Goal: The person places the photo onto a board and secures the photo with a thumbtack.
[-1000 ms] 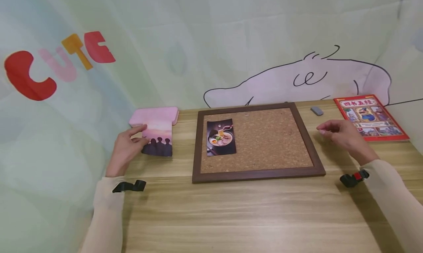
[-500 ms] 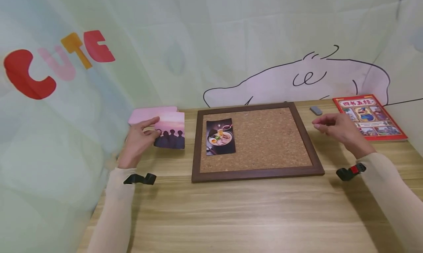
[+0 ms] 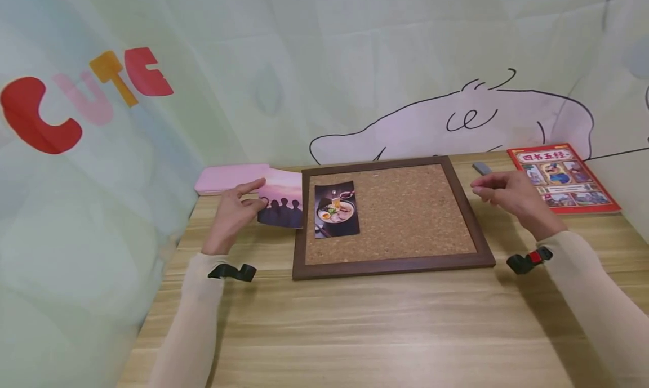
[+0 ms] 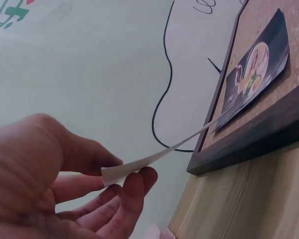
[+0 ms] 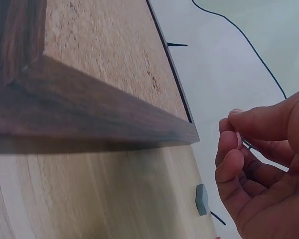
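My left hand (image 3: 234, 214) pinches the left edge of a photo (image 3: 281, 203) showing dark silhouettes under a pink sky. The photo's right edge overlaps the left frame of a corkboard (image 3: 416, 213) in the head view. From the left wrist, the photo (image 4: 154, 158) appears almost edge-on and slightly bent, between thumb and fingers. Past the board's right side, my right hand (image 3: 514, 199) is raised with thumb and fingertips together. A tiny pink thumbtack (image 5: 238, 141) seems pinched there, mostly hidden. A ramen photo (image 3: 337, 210) lies on the cork's left part.
A pink case (image 3: 228, 178) lies at the back left, partly behind the held photo. A small grey block (image 3: 481, 168) and a red book (image 3: 563, 177) are at the back right. The board rests on a wooden table (image 3: 345, 326) before a printed curtain (image 3: 284, 50).
My left hand has carried the silhouette photo rightward, from in front of the pink case to the corkboard's left edge. My right hand has drifted slightly left and up.
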